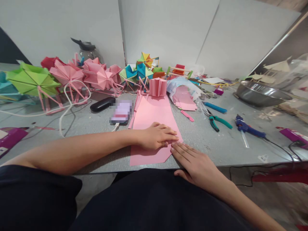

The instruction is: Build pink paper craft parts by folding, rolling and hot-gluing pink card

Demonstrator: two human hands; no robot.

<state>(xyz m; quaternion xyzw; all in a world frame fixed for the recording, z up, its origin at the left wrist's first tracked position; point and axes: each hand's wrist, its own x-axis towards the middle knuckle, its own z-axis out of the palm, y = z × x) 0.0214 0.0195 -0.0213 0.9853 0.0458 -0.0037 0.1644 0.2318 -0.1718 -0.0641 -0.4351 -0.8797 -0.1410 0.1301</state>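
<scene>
A long sheet of pink paper (154, 115) lies on the grey table, its near end close to the table's front edge. My left hand (160, 136) rests flat across the sheet, fingers stretched toward its right side. At the sheet's right edge, my right hand (191, 158) lies with its fingers out and fingertips touching the paper, close to the left fingertips. The sheet's near right corner is cut or folded at a slant; I cannot tell which. At the far end of the sheet stands a pleated pink paper piece (158, 87).
Left are a phone (121, 111) on a cable, a black case (103, 104) and folded paper wheels (33, 80). To the right lie a pink cutter (187, 115), pliers (218, 122), a glue gun (249, 127) and a metal bowl (262, 93). Pink paper pieces (184, 98) sit behind.
</scene>
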